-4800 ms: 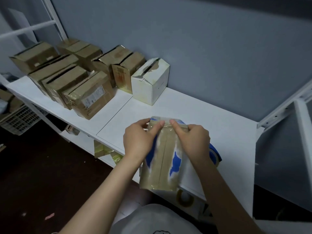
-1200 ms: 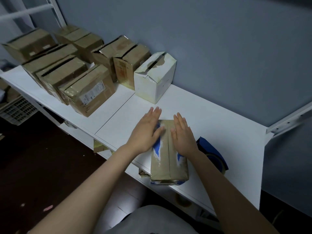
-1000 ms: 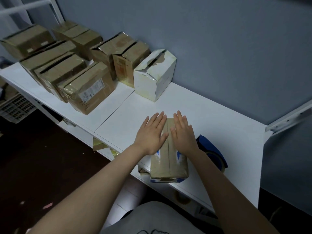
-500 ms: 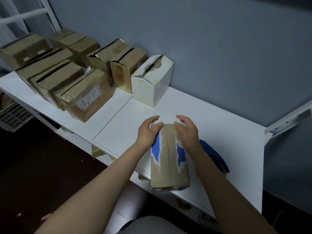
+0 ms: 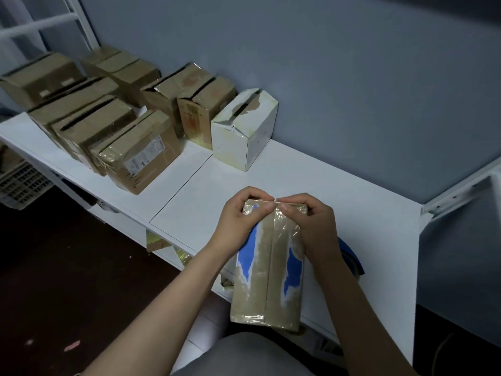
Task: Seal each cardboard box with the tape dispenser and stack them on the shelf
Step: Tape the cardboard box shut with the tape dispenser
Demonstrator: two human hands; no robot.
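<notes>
Since a second ago my left grip (image 5: 238, 221) and right grip (image 5: 311, 226) changed from flat pressing to curled fingers: both now pinch the far end of the cardboard box (image 5: 268, 289). Its near end, behind my grips, overhangs the shelf (image 5: 352, 191); I fear a hard pull tips it off.

Left hand (image 5: 236, 222) and right hand (image 5: 314, 226), fingers curled, grip the box (image 5: 268, 283).

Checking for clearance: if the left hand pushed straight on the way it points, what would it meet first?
Probably the right hand, whose fingertips nearly touch the left hand at the far edge of the taped box; beyond lies the shelf, though depth is unclear.
</notes>
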